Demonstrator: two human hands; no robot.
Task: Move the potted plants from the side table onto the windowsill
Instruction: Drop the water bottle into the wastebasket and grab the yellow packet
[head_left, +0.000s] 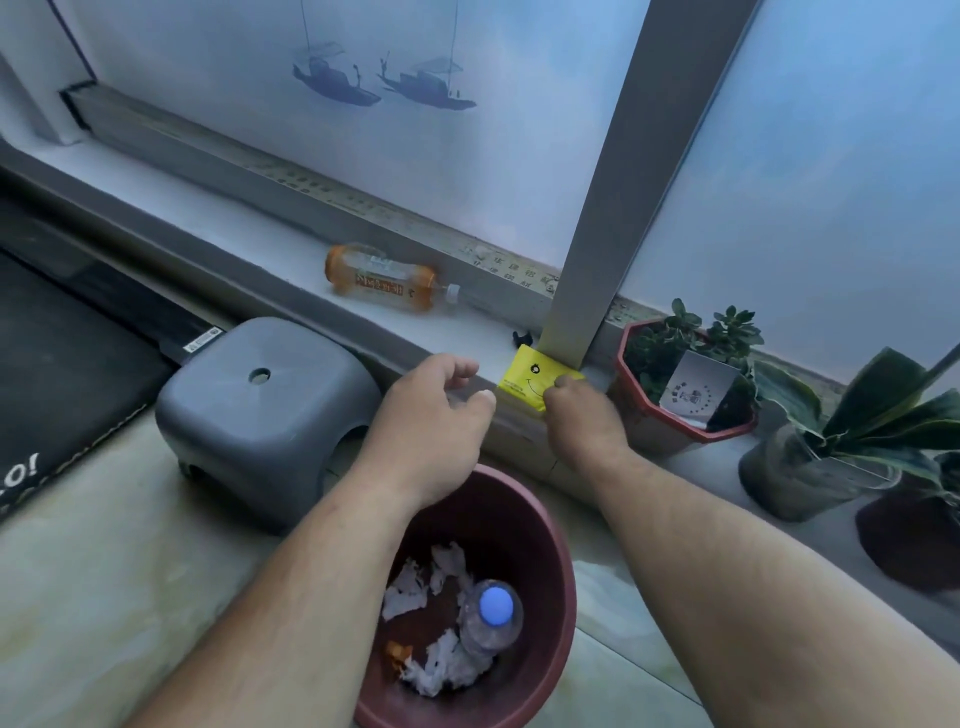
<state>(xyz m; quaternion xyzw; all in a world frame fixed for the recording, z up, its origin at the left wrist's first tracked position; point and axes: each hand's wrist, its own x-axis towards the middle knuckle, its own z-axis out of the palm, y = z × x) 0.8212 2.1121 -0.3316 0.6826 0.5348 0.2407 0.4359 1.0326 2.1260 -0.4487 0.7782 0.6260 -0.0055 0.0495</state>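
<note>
Yellow packet pinched by right hand; left hand hovers loosely curled.

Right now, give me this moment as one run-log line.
right hand: pinching yellow packet on windowsill | left hand: empty, hovering at sill edge | red pot: on windowsill | orange bottle: lying on sill

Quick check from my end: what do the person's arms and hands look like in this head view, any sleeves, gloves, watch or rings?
Both forearms are bare to the frame's bottom edge, with no sleeves showing. The left hand and right hand wear no gloves. No watch, bracelet or ring shows on either. Fine hair shows along both forearms.
</note>
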